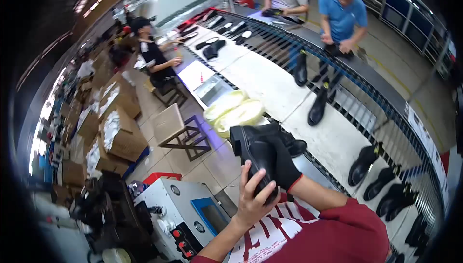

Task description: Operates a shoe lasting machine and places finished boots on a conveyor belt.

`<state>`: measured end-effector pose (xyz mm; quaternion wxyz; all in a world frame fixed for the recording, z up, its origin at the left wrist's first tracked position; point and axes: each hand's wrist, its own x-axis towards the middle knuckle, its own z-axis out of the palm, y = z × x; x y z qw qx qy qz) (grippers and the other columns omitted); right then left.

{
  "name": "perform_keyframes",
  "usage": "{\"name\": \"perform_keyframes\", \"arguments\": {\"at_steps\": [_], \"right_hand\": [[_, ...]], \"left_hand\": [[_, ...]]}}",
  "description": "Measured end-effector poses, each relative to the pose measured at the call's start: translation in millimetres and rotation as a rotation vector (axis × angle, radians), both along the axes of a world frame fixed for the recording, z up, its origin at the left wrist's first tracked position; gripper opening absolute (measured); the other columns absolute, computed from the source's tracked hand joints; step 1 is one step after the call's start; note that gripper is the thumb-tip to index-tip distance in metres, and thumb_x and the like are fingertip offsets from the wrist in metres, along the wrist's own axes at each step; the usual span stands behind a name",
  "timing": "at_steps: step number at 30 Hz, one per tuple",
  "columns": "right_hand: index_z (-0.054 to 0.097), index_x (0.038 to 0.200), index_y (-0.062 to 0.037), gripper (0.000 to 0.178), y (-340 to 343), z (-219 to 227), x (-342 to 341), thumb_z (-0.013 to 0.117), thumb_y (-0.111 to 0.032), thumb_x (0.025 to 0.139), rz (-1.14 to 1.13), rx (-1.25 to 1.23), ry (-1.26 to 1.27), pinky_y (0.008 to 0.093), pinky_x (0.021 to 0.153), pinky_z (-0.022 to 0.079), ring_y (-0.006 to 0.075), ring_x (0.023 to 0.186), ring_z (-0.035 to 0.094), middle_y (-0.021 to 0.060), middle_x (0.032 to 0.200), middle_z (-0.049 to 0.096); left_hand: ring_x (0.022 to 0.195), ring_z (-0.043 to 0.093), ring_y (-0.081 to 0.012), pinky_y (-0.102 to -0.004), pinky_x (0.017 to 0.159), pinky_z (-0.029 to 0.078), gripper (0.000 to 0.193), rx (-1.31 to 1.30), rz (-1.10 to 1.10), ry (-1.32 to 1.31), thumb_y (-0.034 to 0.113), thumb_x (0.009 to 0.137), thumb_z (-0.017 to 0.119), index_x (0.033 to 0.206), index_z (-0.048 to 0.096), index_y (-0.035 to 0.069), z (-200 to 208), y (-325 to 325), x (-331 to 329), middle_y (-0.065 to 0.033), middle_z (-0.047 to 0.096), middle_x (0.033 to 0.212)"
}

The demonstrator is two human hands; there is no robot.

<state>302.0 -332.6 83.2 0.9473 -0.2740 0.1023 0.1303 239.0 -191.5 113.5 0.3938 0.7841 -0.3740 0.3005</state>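
Note:
A black leather shoe [260, 153] is held up in front of my chest, its heel end pointing up and away and its toe down toward me. My bare left hand [254, 186] is closed around the toe end, fingers spread over the upper. On the other side, my right hand [288, 164], in a black glove, grips the shoe; its fingers are mostly hidden and blend with the black leather. Just beyond the shoe, a pair of pale yellow-green, rounded pads [235, 113] lies at the edge of the line. Another black shoe [296, 147] sits right behind my gloved hand.
A white conveyor [270, 82] carries several black shoes [364, 164] on its right side. A blue-railed rack [376, 91] runs along it. At left are a stool [169, 124], a grey control box [178, 205] and cartons [120, 135]. Several co-workers [342, 14] sit or stand farther off.

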Motion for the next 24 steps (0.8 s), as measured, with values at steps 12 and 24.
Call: {"name": "perform_keyframes", "arguments": {"at_steps": [12,24], "right_hand": [[0.063,0.120,-0.0018,0.061,-374.9,-272.8,-33.6,0.072,-0.049,0.083,-1.037,-1.641,0.559,0.0429,0.091,0.051,0.0354,0.105,0.066,0.0199,0.112,0.069],[0.050,0.136,0.0026,0.056,-274.2,-184.8,87.3,0.070,-0.024,0.091,-1.182,-1.921,0.248,0.0399,0.109,0.037,0.0353,0.127,0.050,0.0232,0.132,0.055]], "left_hand": [[0.130,0.053,-0.0364,-0.0407,0.105,0.045,0.035,0.187,0.036,0.813,0.012,0.095,0.062,0.129,0.061,0.006,-79.4,49.0,62.3,-0.0182,0.049,0.145],[0.124,0.058,-0.0286,-0.0395,0.104,0.045,0.052,0.129,0.377,1.413,0.023,0.092,0.070,0.139,0.054,0.008,-151.7,107.5,32.1,-0.0162,0.058,0.133]]}}
